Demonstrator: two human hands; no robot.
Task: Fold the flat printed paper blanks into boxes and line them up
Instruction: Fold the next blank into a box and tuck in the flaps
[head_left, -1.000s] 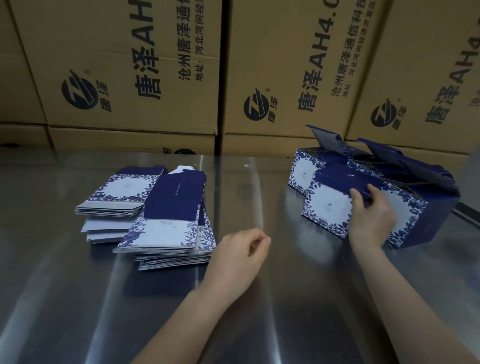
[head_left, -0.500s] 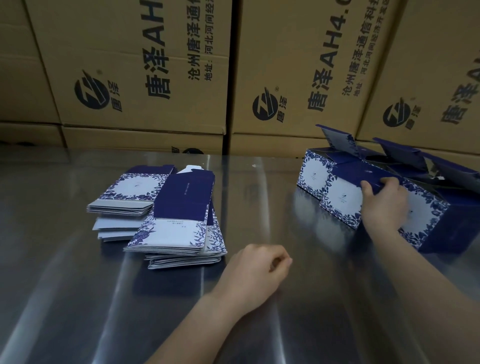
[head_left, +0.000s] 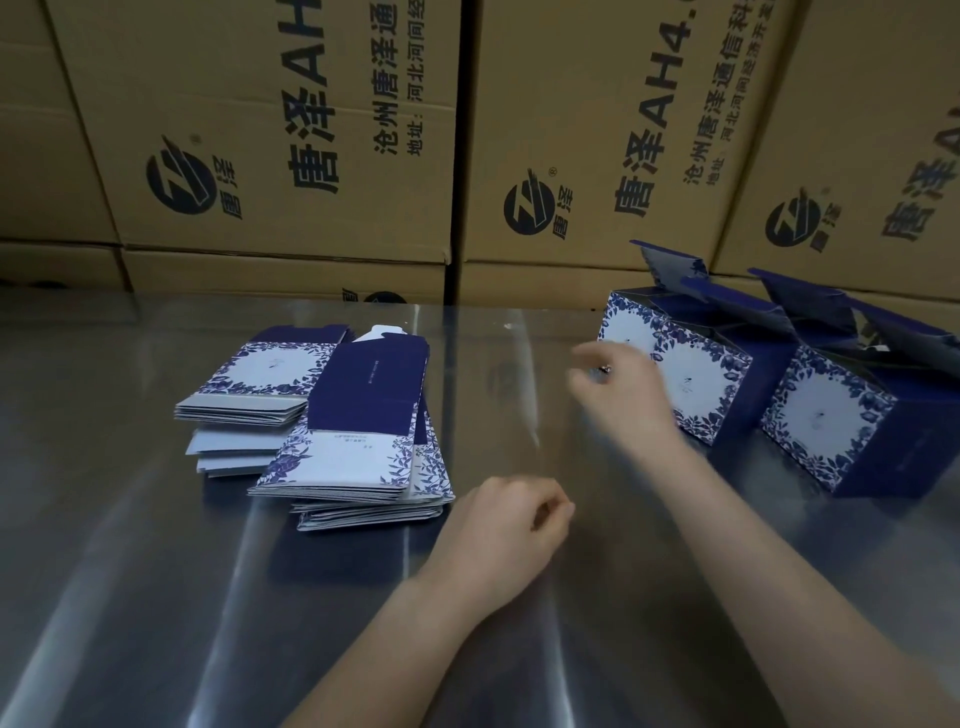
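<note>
Flat blanks sit left of centre on the steel table (head_left: 130, 545): a back stack (head_left: 249, 384) with a floral panel up, and a nearer stack (head_left: 358, 447) just beside it, topped by a navy panel. Left hand (head_left: 506, 525) hangs loosely curled by that nearer stack, gripping nothing. Right hand (head_left: 621, 382) is blurred mid-air before the folded boxes (head_left: 696, 384), fingers spread, empty. Boxes stand in a row at right, lids raised, insides dark and unreadable; the last one is cut off. Brown cartons (head_left: 291, 135) wall the back.
</note>
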